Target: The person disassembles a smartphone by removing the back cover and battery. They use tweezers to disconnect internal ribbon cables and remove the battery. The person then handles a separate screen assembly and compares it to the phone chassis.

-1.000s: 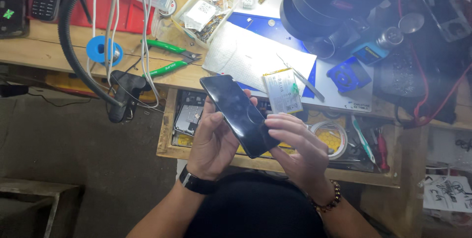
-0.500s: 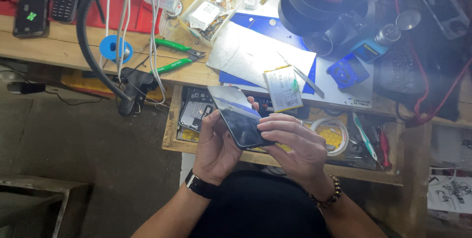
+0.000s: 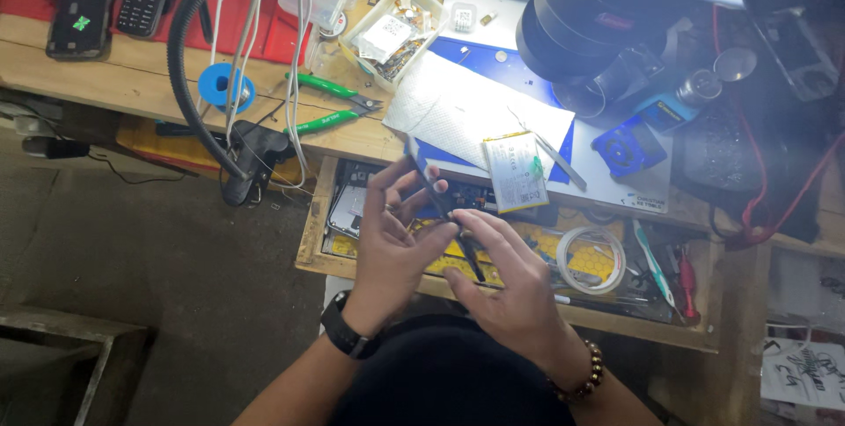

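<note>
**Both hands pinch a dark phone on edge over the open drawer**

Fingers of left hand curl round the upper part of a thin dark phone, seen edge-on and tilted; right hand fingers close on its lower end, thumb on top. Both grips closed on the phone, held above the open drawer just under the desk edge.

Room: tight. Drawer rim left and front, clutter below, desk edge just beyond the knuckles; bare floor to the left.

Packages/labels: flat pale battery pack w/ green-marked label lies near, right of the phone tip, at the blue mat's edge. White sheet behind it. Clear tape roll in drawer, right.

Pose: wrists bent inward, palms facing each other; black watch on left wrist, bead bracelet on right.
</note>
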